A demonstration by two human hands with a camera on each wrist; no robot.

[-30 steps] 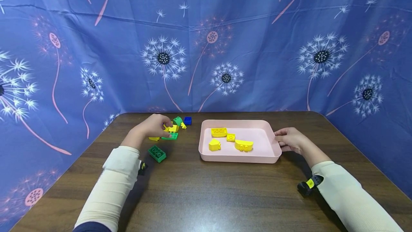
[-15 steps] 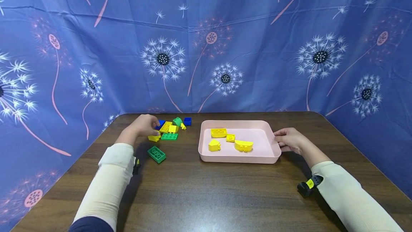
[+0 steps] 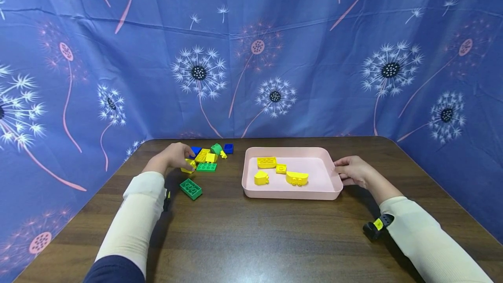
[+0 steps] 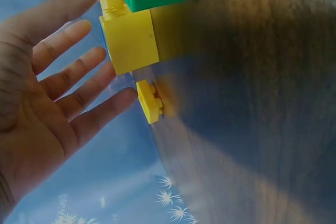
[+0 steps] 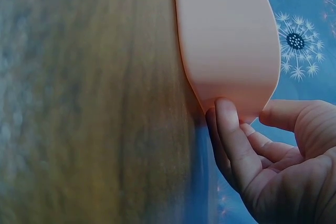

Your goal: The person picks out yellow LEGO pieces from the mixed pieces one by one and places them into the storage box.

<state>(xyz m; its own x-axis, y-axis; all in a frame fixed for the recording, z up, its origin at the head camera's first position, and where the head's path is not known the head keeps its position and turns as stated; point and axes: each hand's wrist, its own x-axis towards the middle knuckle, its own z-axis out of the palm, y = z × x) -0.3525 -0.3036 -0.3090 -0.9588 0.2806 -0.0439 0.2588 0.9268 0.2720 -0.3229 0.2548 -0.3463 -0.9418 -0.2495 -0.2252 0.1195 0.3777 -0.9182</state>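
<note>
Yellow plastic block: at the near-left edge of the loose pile, partly covered by the left hand. Left wrist view shows this hand's fingers spread and fairly straight, gripping nothing; contact with the block cannot be confirmed.

Pale pink shallow rectangular tray: right of the pile, apart from it. Right hand pinches its right end, thumb at the rim, fingertips on the outer wall. Inside: yellow studded brick, small yellow square piece, yellow chunky block and yellow curved piece.

Around the left hand: flat green studded plate, just right of the block; farther back, yellow rectangular brick, blue brick and rounded green piece. Dark green brick lies alone, nearer. All on a brown wood-grain table; blue dandelion-print cloth behind.

Risks (judged): crowded pieces could snag or shift if fingers close untidily; a loose pinch could drop the block; right-hand pressure could tip or slide the tray.
</note>
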